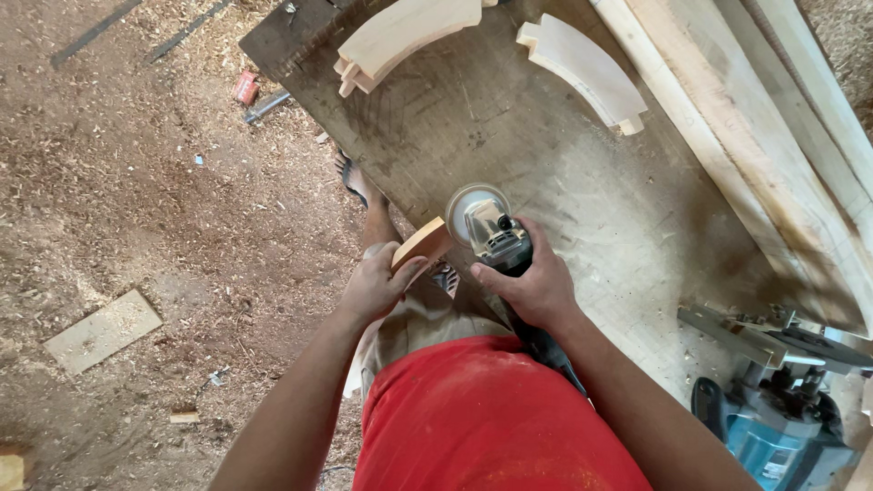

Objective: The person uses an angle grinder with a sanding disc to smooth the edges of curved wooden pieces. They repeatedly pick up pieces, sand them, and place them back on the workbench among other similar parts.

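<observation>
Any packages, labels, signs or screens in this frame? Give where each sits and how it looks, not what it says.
Label: small pale rectangular sticker on the teal power tool, bottom right on the workbench.
Possible packet: small red crumpled item on the sawdust floor, left of the bench corner; too small to tell.
No signs or screens.

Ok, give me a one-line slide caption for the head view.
Left hand holds a small wood block against the angle grinder gripped by the right hand over a dusty workbench.
</observation>
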